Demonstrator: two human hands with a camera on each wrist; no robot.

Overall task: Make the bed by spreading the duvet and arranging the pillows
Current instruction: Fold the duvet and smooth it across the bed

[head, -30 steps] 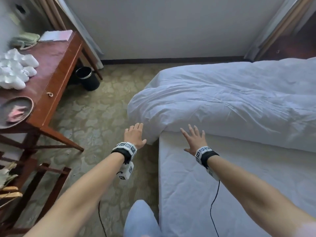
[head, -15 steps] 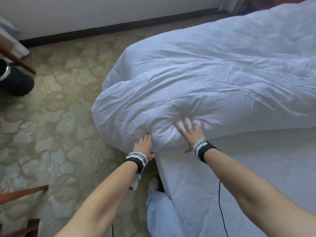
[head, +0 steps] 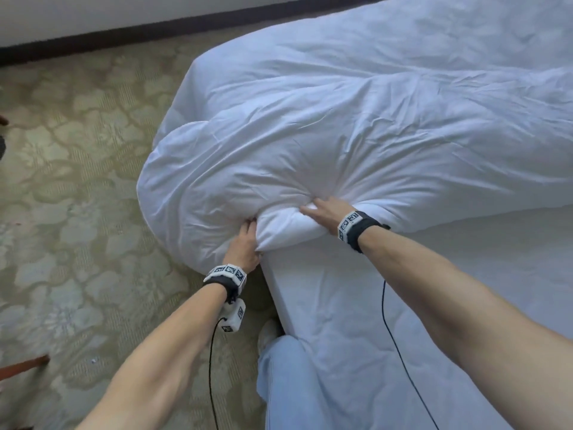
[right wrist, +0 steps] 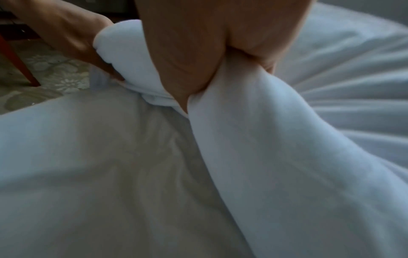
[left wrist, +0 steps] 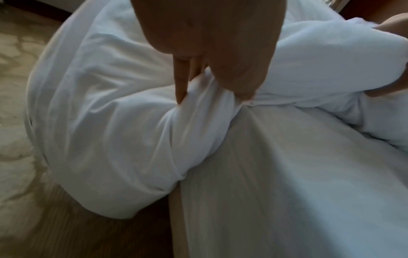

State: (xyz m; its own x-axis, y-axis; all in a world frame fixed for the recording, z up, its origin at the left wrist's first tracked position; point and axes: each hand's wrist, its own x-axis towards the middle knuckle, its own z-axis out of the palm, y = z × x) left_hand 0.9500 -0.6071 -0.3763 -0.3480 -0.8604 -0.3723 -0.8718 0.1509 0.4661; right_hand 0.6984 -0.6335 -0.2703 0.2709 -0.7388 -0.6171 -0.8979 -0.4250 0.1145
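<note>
With both hands' fingers bunching the duvet (head: 341,125) edge, left hand (head: 245,246) nearer the bed (head: 356,321) corner, right hand (head: 325,211) further in, the bulk lies beyond them.

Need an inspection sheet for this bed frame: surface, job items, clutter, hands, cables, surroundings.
Surface: mattress under a white sheet, near part bare, lightly creased.
Job's things: white duvet bunched across the far part of the bed, its left end hanging over the side toward the carpet; pillows: nothing seen.
Clutter: nothing seen on the bed.
Grippers: left hand grips the duvet's near edge at the mattress corner; right hand holds a fold of the same edge, fingers dug into the fabric. Both wear marker wristbands.
Cables: black cable trails from the right wrist across the sheet; another hangs from the left wrist unit.
Surroundings: patterned carpet, dark skirting board, reddish wooden furniture leg at left edge.
</note>
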